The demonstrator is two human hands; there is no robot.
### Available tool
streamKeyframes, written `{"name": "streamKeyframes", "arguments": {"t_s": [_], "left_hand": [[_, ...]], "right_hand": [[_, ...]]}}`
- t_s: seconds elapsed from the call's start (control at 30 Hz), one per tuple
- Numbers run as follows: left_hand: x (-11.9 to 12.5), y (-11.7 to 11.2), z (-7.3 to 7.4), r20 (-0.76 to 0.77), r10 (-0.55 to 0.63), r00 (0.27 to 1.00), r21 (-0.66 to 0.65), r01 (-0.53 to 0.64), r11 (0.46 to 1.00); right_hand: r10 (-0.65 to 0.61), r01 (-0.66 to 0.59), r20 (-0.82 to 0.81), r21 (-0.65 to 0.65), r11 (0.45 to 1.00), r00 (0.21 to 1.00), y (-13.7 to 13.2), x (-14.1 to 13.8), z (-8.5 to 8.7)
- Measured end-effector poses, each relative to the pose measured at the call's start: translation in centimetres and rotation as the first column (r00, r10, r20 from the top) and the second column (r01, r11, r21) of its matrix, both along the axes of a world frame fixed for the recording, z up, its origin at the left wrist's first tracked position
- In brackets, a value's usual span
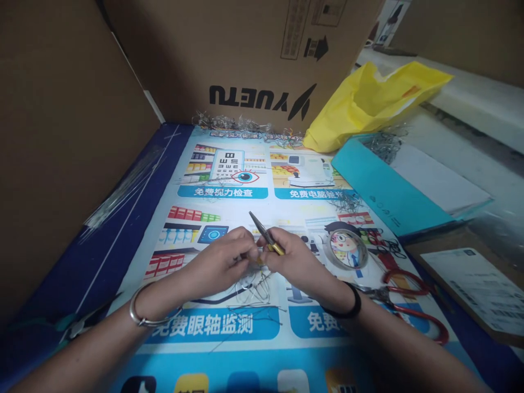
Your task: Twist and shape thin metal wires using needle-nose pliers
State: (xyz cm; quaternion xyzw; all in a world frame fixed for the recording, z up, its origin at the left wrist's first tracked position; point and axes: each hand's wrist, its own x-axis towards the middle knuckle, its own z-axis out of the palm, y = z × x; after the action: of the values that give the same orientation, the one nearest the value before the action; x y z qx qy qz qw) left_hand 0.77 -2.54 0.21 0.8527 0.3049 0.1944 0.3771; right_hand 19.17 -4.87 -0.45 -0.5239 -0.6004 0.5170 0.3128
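My right hand (292,259) is closed around a slim tool with a tapered grey metal tip and a yellow handle (265,232); the tip points up and away to the left. Close beside it, my left hand (231,256) has its fingers pinched together, nearly meeting the right fingertips. What the left fingers hold is too small to make out. Just below both hands lies a loose tangle of thin wire pieces (254,289) on the printed sheet (241,212).
Right of my hands are a tape roll (346,248) and red-handled scissors (409,295). Farther right stand a turquoise box (393,191) and a yellow bag (380,103). Wire bits (245,124) line the cardboard wall (196,54). Straight wires (123,188) and pliers (88,322) lie left.
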Motion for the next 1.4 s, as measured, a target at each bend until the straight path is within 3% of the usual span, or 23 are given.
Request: {"name": "streamKeyframes", "arguments": {"t_s": [0.33,0.53,0.63,0.83,1.07,1.2,1.4], "left_hand": [[0.0,0.1,0.4,-0.026,0.028,0.999,-0.182,-0.032,0.983],[0.6,0.3,0.0,-0.086,0.235,0.968,-0.331,-0.250,0.910],[0.8,0.3,-0.2,-0.104,0.272,0.957,-0.344,-0.291,0.893],[0.7,0.5,-0.6,-0.126,0.176,0.976,-0.421,-0.213,0.881],[0.1,0.6,-0.5,-0.054,0.112,0.992,-0.577,-0.122,0.808],[-0.4,0.4,-0.4,0.025,0.094,0.995,-0.633,-0.056,0.772],[-1.4,0.1,-0.4,0.032,0.156,0.987,-0.608,-0.105,0.787]], "right_hand": [[0.007,-0.008,0.040,0.043,0.999,0.999,0.0,0.1,0.0],[0.033,-0.040,0.104,0.069,0.997,0.994,-0.2,-0.1,-0.2],[0.048,-0.066,0.161,0.106,0.992,0.986,-0.3,-0.2,-0.3],[0.035,-0.087,0.287,0.172,0.981,0.957,-0.4,-0.4,-0.1],[0.048,-0.122,0.364,0.185,0.975,0.930,-0.6,-0.5,0.6],[0.065,-0.129,0.334,0.174,0.976,0.940,-0.7,0.7,1.0],[0.070,-0.167,0.431,0.191,0.967,0.899,-2.1,3.7,1.3]]}}
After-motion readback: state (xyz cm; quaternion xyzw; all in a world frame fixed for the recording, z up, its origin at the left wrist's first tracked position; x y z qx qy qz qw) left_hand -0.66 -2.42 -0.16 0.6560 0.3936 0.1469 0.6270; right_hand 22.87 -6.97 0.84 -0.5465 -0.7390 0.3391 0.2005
